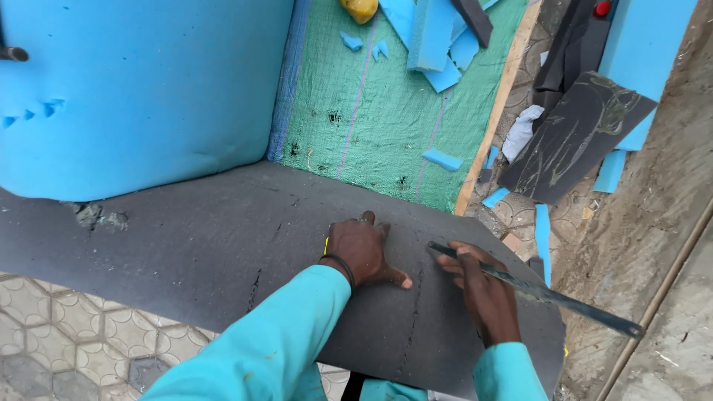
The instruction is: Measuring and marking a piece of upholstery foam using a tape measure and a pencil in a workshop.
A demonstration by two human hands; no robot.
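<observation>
The tip of the long metal blade (535, 291) is hidden where it meets the dark grey foam sheet (223, 230), at the index finger of the right hand (483, 293); its far end runs out past the right wrist toward the right, flat, narrow and dull grey with a worn surface. The right hand is closed around the blade, fingers wrapped over its upper length. The left hand (364, 251) lies just beside it on the left, palm down and fingers spread flat on the sheet, pressing it; a dark band sits at that wrist, and a small yellow object under the hand's left side is too covered to identify. Both forearms wear turquoise sleeves (275, 341), cut off at the lower frame edge. Between the two hands a rough, broken line (a scored or partly cut seam) runs down the sheet toward the viewer. The sheet is matte, slightly pitted, with torn spots farther left of the left hand. Beyond the left hand stands a thick blue foam block (141, 89), smooth with a notched edge. Beyond both hands lies green woven fabric (379, 111) strewn with blue foam offcuts (438, 44). Left of and below the hands, patterned paving tiles (67, 327) show.
</observation>
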